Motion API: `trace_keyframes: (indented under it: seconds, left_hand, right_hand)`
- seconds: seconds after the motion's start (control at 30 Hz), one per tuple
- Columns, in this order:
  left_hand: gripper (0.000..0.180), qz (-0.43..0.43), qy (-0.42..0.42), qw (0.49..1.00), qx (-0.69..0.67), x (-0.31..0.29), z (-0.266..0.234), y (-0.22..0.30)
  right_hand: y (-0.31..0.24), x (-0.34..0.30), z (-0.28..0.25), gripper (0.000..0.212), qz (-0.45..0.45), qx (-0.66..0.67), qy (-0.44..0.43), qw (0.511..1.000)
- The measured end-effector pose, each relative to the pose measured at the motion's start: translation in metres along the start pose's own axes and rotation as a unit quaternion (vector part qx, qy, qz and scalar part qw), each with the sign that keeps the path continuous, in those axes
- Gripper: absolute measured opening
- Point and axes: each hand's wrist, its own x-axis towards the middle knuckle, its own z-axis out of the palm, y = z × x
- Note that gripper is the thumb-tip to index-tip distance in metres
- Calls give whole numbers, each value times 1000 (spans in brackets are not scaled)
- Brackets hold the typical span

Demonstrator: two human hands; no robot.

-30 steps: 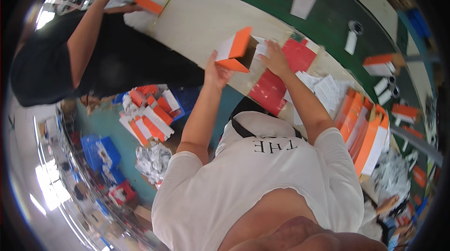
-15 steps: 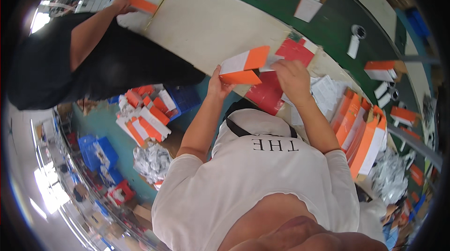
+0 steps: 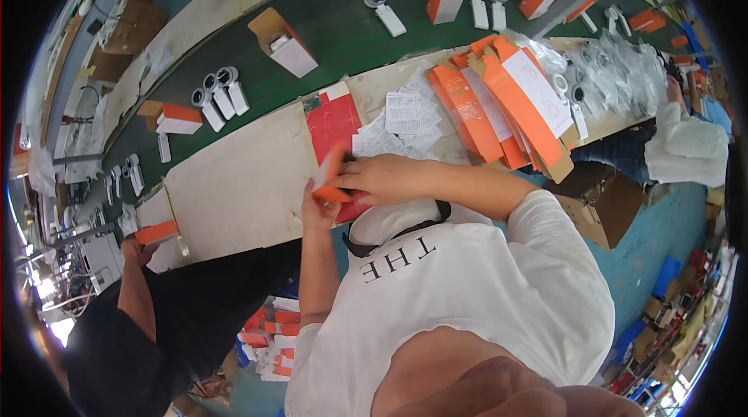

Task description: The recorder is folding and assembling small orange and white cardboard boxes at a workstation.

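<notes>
In front of my chest I hold a small orange-and-white carton [image 3: 332, 170], blurred by motion. My left hand [image 3: 318, 211] grips it from the left and below. My right hand [image 3: 379, 177] comes in from the right with its fingers closed over the carton's near side; some fingertips are hidden behind it. Beneath the hands lies a red sheet [image 3: 331, 127] on the pale worktable [image 3: 234, 175]. Just to the right of the sheet, printed paper leaflets [image 3: 411, 115] are spread in a loose pile.
Flattened orange-and-white cartons [image 3: 499, 98] are stacked at the right, with clear plastic bags [image 3: 615, 66] beyond. Along the green conveyor belt [image 3: 343, 39] stand open cartons [image 3: 288, 51] and white handheld devices [image 3: 386, 12]. A co-worker in black [image 3: 195, 316] holds an orange carton [image 3: 157, 232] at the left.
My view has turned to the right. My right hand has moved from the carton's open end onto the carton, which is now tilted more upright. The pale piece at its opening no longer shows.
</notes>
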Motion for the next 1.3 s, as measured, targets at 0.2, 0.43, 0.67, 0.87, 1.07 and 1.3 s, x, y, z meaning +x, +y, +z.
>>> trace_keyframes:
  seconds: [0.2, 0.43, 0.67, 0.87, 1.07, 1.3]
  left_hand:
    - [29, 46, 72, 990, -117, 48, -163, 75]
    - [58, -3, 278, 927, -253, 43, -170, 134]
    - [43, 491, 346, 759, 252, 11, -75, 78]
    - [37, 445, -247, 828, 233, -104, 175, 23]
    - [25, 362, -173, 881, 253, -116, 174, 22]
    - [23, 183, -113, 951, 224, -106, 137, 26]
  right_hand:
    - [2, -97, -74, 59, 259, -305, 310, 863]
    - [64, -195, -44, 50, 422, -410, 276, 760]
    - [-34, -175, -75, 31, 338, -277, 483, 759]
    - [-33, -108, -43, 28, 175, 161, 370, 898]
    - [-34, -50, -17, 29, 216, 382, 358, 824]
    - [-30, -26, 14, 37, 47, 151, 330, 931]
